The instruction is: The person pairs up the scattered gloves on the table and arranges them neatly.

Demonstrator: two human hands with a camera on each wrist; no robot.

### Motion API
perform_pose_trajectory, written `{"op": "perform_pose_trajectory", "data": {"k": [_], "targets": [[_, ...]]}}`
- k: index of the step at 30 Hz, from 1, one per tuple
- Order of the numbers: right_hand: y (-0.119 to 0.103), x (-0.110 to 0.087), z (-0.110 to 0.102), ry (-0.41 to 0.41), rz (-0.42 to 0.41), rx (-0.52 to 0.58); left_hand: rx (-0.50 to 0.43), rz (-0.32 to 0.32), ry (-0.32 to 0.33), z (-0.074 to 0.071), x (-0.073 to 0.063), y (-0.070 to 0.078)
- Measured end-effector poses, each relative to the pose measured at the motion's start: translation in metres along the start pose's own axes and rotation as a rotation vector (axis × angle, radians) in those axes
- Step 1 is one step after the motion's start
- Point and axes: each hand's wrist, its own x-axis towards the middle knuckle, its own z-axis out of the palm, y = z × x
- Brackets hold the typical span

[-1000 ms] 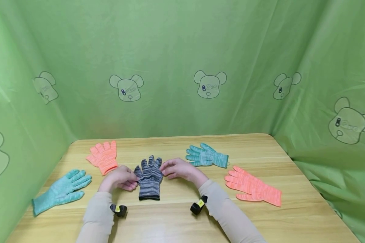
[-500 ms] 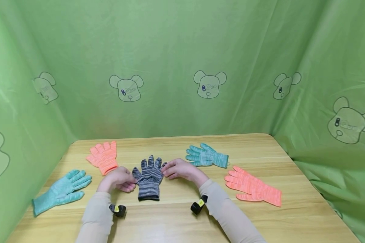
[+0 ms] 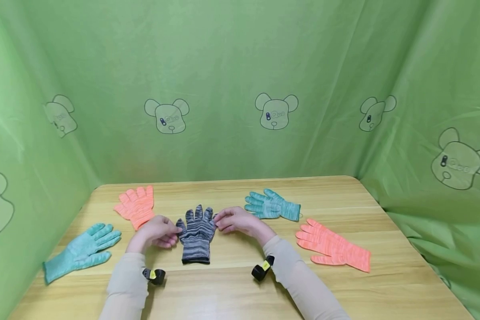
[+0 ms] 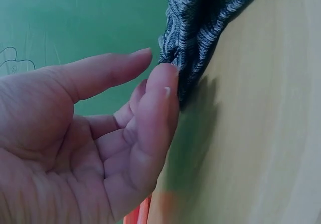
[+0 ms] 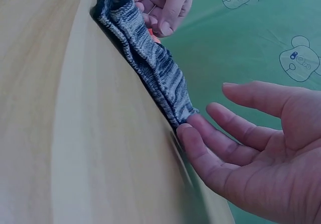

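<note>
A grey-and-black striped knit glove [image 3: 197, 240] lies at the middle of the table, fingers pointing away and dark cuff towards me. My left hand [image 3: 158, 232] is at its left edge; in the left wrist view a fingertip [image 4: 163, 76] touches the knit while the thumb stays apart. On the other side, my right hand [image 3: 240, 221] has its fingertips at the glove's right outer finger. The right wrist view shows those fingers [image 5: 193, 138] loosely bent against the glove's tip, thumb raised away from them.
To the left lie an orange glove [image 3: 136, 204], close behind my left hand, and a teal glove [image 3: 82, 251]. A second teal glove [image 3: 272, 205] and a second orange glove [image 3: 336, 246] lie to the right. Green curtains [image 3: 224, 151] enclose the wooden table [image 3: 208, 293].
The striped glove's outer fingers spread outward a little, then the left one came back in slightly. My left hand has risen slightly; my right hand has shifted a little to the right.
</note>
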Motion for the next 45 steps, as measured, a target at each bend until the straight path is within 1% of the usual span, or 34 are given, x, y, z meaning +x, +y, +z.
{"op": "perform_pose_trajectory", "data": {"k": [5,9,15,17,20,21,26,31,37,39,45], "targets": [[-0.004,-0.002,-0.004,0.019,-0.008,0.015,-0.012,0.033,0.019,-0.003,-0.003,0.003],[-0.01,-0.006,-0.007,0.027,-0.014,0.014,0.006,0.064,0.033,-0.007,-0.006,0.004],[-0.016,-0.012,-0.015,0.042,-0.049,-0.013,0.06,0.135,0.041,-0.014,-0.012,0.006],[-0.017,-0.013,-0.018,0.046,-0.061,-0.007,0.076,0.145,0.047,-0.016,-0.013,0.007],[-0.02,-0.015,-0.022,0.049,-0.07,0.021,0.087,0.142,0.068,-0.019,-0.017,0.01],[-0.02,-0.016,-0.024,0.053,-0.069,0.031,0.093,0.147,0.064,-0.02,-0.018,0.011],[-0.024,-0.019,-0.029,0.081,-0.072,0.052,0.084,0.169,0.057,-0.026,-0.021,0.013],[-0.027,-0.021,-0.036,0.1,-0.085,0.05,0.085,0.201,0.06,-0.031,-0.023,0.013],[-0.031,-0.024,-0.045,0.159,-0.078,0.065,0.084,0.227,0.078,-0.037,-0.026,0.014],[-0.032,-0.025,-0.047,0.171,-0.078,0.063,0.08,0.244,0.083,-0.04,-0.028,0.014],[-0.034,-0.028,-0.05,0.172,-0.08,0.06,0.077,0.305,0.096,-0.048,-0.031,0.012]]}}
